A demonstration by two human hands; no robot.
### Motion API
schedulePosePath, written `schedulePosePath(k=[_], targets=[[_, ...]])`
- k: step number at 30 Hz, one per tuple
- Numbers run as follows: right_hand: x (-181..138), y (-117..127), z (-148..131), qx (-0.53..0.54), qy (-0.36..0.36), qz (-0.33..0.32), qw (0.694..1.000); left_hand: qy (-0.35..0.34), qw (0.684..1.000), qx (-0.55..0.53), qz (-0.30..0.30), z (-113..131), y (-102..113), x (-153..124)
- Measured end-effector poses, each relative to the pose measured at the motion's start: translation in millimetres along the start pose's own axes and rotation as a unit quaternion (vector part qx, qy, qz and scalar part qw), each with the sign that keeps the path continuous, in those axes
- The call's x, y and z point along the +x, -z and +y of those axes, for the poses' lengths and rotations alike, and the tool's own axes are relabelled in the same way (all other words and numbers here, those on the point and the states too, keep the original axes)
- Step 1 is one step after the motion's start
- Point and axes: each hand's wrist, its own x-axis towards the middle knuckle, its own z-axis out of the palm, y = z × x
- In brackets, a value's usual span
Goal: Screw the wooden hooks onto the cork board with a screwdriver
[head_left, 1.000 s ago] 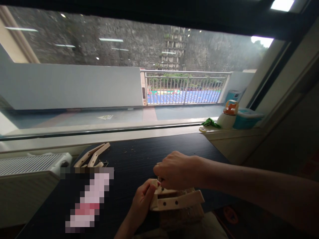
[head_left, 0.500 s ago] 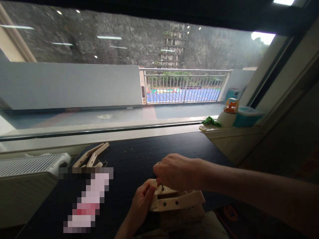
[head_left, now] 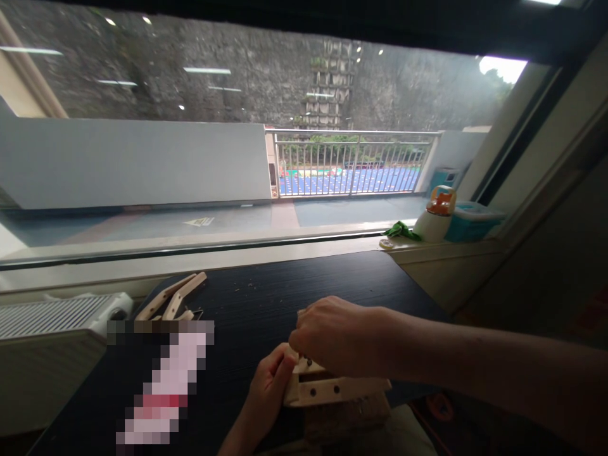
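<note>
My left hand [head_left: 272, 383] is closed around the left end of a pale wooden frame [head_left: 323, 393] with drilled holes along its near bar. My right hand [head_left: 332, 332] is curled into a fist over the frame's far side. What its fingers hold is hidden beneath the hand. A dark bolt head [head_left: 308, 363] shows in the wood just under the fist. Below the frame, a brown block-like object [head_left: 349, 418] lies in shadow near my lap.
Loose drilled wooden pieces [head_left: 178, 297] lie at the back left of the dark table [head_left: 266, 285], beside a blurred-out pink strip [head_left: 175, 380]. A radiator [head_left: 61, 316] stands left. The sill holds a white bottle [head_left: 432, 221], a green cloth [head_left: 402, 231] and a teal box [head_left: 475, 221].
My right fist has turned and dropped slightly, covering more of the frame's right part. The bolt head is more exposed. My left hand keeps its hold.
</note>
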Motion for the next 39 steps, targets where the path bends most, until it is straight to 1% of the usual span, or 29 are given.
schedulePosePath(k=[5,8,10,13,18,22,28,31,36,39], targets=[[1.1,-18.7,5.7,0.005,-0.023,0.051,0.998,-0.005,1.0,-0.01,-0.013,0.9,-0.1,0.3],[1.7,-24.5,7.7,0.005,-0.037,0.071,0.997,-0.014,1.0,-0.012,-0.006,2.7,-0.8,-0.7],[1.8,-22.8,7.6,0.01,-0.047,0.064,0.997,-0.018,1.0,-0.012,-0.002,4.1,-1.4,-1.1],[1.2,-12.4,5.8,0.01,-0.064,0.039,0.997,-0.019,1.0,-0.01,-0.002,5.2,-1.8,-1.2],[-1.4,6.4,-0.5,-0.004,-0.026,-0.004,1.0,-0.017,1.0,0.0,0.0,2.0,-1.1,-0.4],[-1.3,6.2,-4.0,-0.007,-0.025,-0.025,0.999,-0.004,1.0,0.002,-0.001,-2.0,0.0,-0.5],[0.3,-10.8,5.8,0.01,-0.035,0.005,0.999,-0.007,1.0,0.005,-0.005,-1.2,0.5,0.2],[-1.7,-15.7,8.8,0.031,-0.057,0.011,0.998,-0.011,1.0,0.009,-0.016,0.8,0.5,0.2],[-6.2,-9.2,5.0,0.042,-0.099,0.013,0.994,-0.007,1.0,0.003,-0.022,-0.5,0.5,-0.5],[-7.8,-3.4,4.8,0.021,-0.086,0.024,0.996,-0.009,1.0,-0.01,-0.025,-1.5,0.2,-0.3]])
